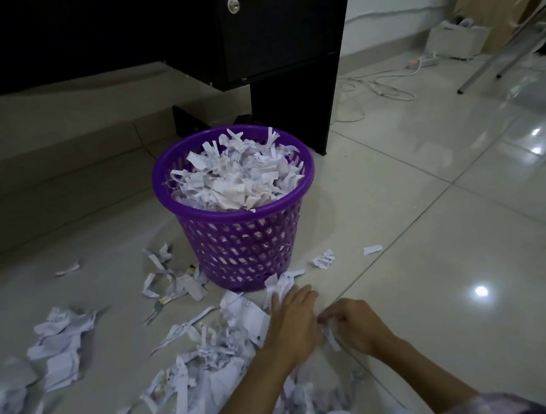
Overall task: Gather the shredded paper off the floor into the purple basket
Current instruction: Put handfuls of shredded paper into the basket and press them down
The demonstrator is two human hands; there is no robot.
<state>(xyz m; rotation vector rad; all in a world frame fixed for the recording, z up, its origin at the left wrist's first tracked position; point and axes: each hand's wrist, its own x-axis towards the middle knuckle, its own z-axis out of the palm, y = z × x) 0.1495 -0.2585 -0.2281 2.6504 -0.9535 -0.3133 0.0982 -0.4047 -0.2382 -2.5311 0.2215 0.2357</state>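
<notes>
the floor [435, 230] is pale glossy tile, catching spots of ceiling light. a dark cabinet [262, 22] with a small round lock stands behind, its side panel reaching the floor; off to the right, white cables [383, 87] trail toward a power strip [423, 62] near the wall.

the shredded paper [214, 364] is white, crumpled strips and torn scraps with faint print, scattered across the near and left floor, thickest just in front of the person.

the purple basket [245, 243] stands upright in front of the cabinet, its lattice sides showing white through the holes, and it is heaped with shreds up to the rim.

the left hand [292, 319] lies flat, fingers extended, pressing on paper near the basket's foot. the right hand [351, 325], just beside it, has curled fingers pinching a small strip.
</notes>
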